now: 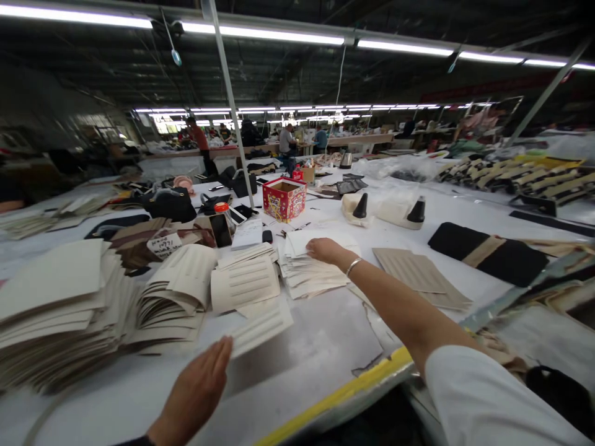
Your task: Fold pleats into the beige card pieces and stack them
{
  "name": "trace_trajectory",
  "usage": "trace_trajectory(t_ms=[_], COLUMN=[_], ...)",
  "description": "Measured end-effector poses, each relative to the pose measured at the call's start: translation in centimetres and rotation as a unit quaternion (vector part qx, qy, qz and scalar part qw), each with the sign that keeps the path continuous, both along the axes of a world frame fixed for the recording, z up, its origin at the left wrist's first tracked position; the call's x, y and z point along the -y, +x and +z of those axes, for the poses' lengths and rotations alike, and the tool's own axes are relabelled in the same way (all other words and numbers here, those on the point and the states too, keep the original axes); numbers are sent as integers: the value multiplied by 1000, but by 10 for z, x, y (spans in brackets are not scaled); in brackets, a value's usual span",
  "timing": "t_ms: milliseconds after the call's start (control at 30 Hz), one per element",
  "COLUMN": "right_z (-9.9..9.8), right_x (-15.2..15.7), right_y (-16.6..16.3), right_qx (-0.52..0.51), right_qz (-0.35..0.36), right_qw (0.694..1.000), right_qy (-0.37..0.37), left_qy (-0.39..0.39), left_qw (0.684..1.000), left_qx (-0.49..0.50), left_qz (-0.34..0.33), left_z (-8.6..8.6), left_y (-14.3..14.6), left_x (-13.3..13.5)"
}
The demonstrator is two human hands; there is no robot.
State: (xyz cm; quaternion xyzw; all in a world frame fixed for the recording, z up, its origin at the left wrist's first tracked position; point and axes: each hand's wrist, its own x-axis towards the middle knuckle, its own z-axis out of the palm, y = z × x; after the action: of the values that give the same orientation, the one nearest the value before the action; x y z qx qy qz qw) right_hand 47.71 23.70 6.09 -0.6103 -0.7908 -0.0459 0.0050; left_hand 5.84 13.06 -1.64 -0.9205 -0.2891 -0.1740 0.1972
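Observation:
My left hand (199, 387) is closed at the near left edge of a cream fabric panel (263, 329) with stitched ridges. That panel is raised off the table, and my thumb is hidden. Farther off, my right hand (328, 251), with a bracelet on the wrist, has its fingers curled on the top white panel (297, 240) of a fanned stack (309, 282). Left of this stack lies a pile of ribbed cream panels (246, 285). Two more piles, a curved ribbed one (179, 279) and a tall plain one (51, 285), stand farther left.
A red patterned box (284, 199) stands beyond the stacks, near a metal pole (232, 111). Beige ribbed panels (421, 275) and a black bundle (488, 253) lie at right. Two black-tipped cones (360, 206) stand behind. Yellow edging (344, 396) runs along the table's front.

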Motion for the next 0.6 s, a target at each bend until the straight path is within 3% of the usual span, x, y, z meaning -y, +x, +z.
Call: trace_trajectory(t_ms=[100, 200, 333, 433, 500, 533, 600], right_z=[-4, -5, 8, 13, 1, -9, -37], right_x=[-1, -4, 1, 28, 59, 77, 116], right_y=[-3, -3, -3, -17, -38, -51, -77], right_qx=[19, -1, -90, -132, -132, -131, -142], right_qz=[3, -46, -116, -103, -27, 23, 112], right_qw=[1000, 999, 987, 971, 966, 966, 965], right_qy=[5, 20, 67, 172, 221, 224, 188], left_qy=[24, 20, -43, -207, -382, -480, -632], left_qw=[999, 999, 998, 966, 878, 803, 620], left_qx=[-29, -32, 34, 154, 275, 338, 450], left_qz=[-9, 17, -8, 28, 83, 104, 117], left_z=[-34, -54, -50, -31, -13, -5, 6], left_y=[-4, -3, -5, 6, 27, 40, 70], left_x=[58, 78, 65, 53, 48, 47, 43])
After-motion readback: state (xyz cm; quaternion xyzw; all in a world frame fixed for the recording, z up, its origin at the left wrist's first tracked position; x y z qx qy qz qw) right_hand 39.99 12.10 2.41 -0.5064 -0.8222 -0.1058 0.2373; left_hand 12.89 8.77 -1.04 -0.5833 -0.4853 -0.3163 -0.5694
